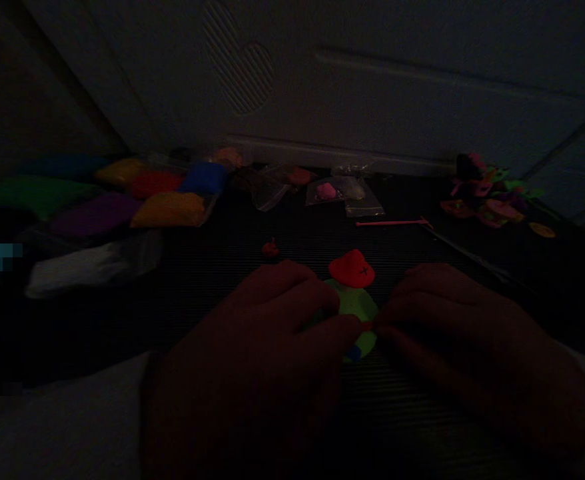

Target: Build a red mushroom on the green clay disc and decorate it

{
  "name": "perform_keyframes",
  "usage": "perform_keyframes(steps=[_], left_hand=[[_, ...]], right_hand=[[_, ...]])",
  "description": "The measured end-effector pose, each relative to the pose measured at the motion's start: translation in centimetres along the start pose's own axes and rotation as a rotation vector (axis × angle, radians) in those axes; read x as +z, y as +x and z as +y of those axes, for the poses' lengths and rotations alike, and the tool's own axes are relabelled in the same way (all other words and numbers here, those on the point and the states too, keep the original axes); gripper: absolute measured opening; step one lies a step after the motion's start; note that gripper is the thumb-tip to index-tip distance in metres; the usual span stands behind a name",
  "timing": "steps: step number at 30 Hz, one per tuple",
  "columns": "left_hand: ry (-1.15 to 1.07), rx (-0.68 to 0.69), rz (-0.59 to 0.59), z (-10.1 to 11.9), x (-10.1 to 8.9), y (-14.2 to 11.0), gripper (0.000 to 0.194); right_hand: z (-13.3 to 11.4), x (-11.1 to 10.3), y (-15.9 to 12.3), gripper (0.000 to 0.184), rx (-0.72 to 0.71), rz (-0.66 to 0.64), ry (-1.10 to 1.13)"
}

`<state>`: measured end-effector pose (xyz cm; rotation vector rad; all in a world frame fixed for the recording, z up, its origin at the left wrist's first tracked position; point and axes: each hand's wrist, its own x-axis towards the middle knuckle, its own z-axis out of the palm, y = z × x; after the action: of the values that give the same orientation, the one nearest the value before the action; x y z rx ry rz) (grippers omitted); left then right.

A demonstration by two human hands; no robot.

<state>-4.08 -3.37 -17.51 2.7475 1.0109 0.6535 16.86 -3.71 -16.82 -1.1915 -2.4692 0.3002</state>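
1. Setting, dimly lit: a dark ribbed surface (pixel 202 267) lies before a pale panel (pixel 397 107). Clock directions are centred on the green piece, with 12 o'clock pointing away from the person.
2. Left hand (pixel 267 333), at 8 o'clock: its bent fingers cover the green piece's left side, one fingertip at the orange-red strip; whether it pinches the strip cannot be told.
3. Right hand (pixel 472 353), between 3 and 4 o'clock: thumb and index finger pinch the strip's right end.
4. Green piece (pixel 355 305), between the hands; a blue patch (pixel 354 353) shows at its 6 o'clock edge.
5. Orange-red strip (pixel 367 326): small and narrow, it spans the gap between the two hands' fingertips over the green piece.
6. Red hat-shaped piece (pixel 350 270), at 12 o'clock, just beyond the green piece; it bears a dark cross.
7. Small red lump (pixel 270 249), at 10 o'clock, apart from the left hand.
8. Slim blade-like tool (pixel 467 253), at 2 o'clock; a pink stick (pixel 390 223) lies near 1 o'clock.
9. White packet (pixel 82 267), between 9 and 10 o'clock; coloured packets (pixel 167 209) cluster beyond it at 10.
10. Clear bags (pixel 362 200), at 12 o'clock, one with a pink lump (pixel 326 192).
11. Multicoloured heap (pixel 497 212), between 1 and 2 o'clock; a yellowish disc (pixel 542 230) lies beside it.
12. Ridged heart relief (pixel 247 77), at 11 o'clock, on the panel.
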Motion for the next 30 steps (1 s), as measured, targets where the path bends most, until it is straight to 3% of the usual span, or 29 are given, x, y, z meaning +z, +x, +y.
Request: perform_keyframes(steps=[5, 30], left_hand=[[0.005, 0.053, -0.010, -0.10, 0.01, -0.05, 0.026], [-0.024, 0.009, -0.027, 0.50, -0.07, -0.04, 0.015]], right_hand=[[0.04, -0.04, -0.14, 0.010, 0.003, -0.011, -0.001], [-0.20, -0.26, -0.31, 0.010, -0.042, 0.015, 0.012]])
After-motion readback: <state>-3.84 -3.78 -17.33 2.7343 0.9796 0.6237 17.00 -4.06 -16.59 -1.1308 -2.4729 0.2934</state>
